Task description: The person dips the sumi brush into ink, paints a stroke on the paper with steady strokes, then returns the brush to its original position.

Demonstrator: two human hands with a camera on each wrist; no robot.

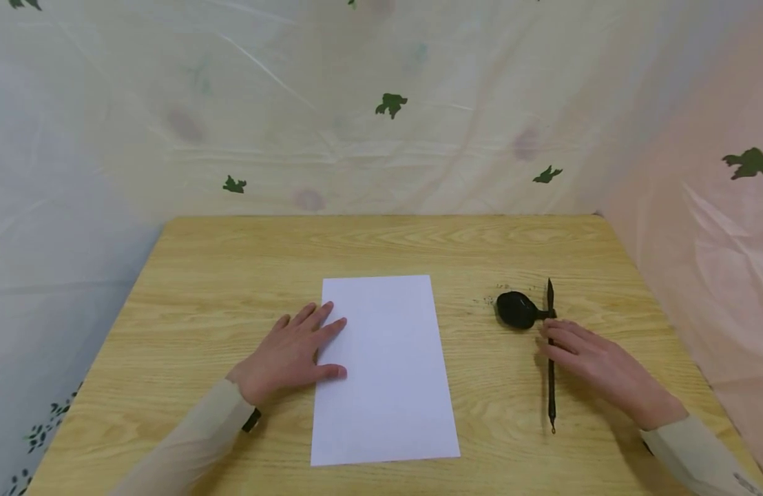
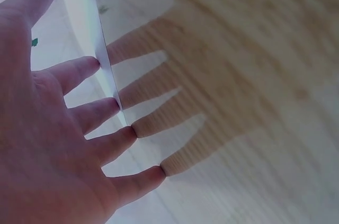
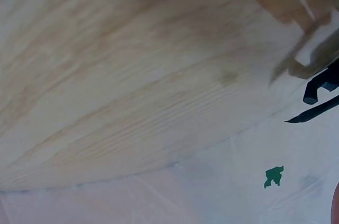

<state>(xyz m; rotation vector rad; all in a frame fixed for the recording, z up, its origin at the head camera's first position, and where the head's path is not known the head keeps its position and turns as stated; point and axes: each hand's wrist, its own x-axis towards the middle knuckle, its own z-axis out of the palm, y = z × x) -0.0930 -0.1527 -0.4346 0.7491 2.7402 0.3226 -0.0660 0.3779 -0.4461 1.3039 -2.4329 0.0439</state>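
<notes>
A blank white sheet of paper (image 1: 390,386) lies on the wooden table. Spread fingers of my left hand (image 1: 291,355) rest on its left edge; in the left wrist view the fingertips (image 2: 90,65) meet the paper's edge and the shiny tabletop. To the right sits a small black ink dish (image 1: 516,310) with a short handle. A black writing brush (image 1: 551,393) leans across that handle, tip pointing away from me. My right hand (image 1: 604,372) reaches over the brush's middle, its fingers loosely extended; the thumb is hidden. The brush's tip (image 3: 312,114) shows at the right wrist view's edge.
The wooden table (image 1: 233,255) has straight edges at the back and sides. Pale curtains (image 1: 295,124) with green leaf prints hang behind and on both sides. Small dark specks (image 1: 488,300) mark the tabletop near the ink dish.
</notes>
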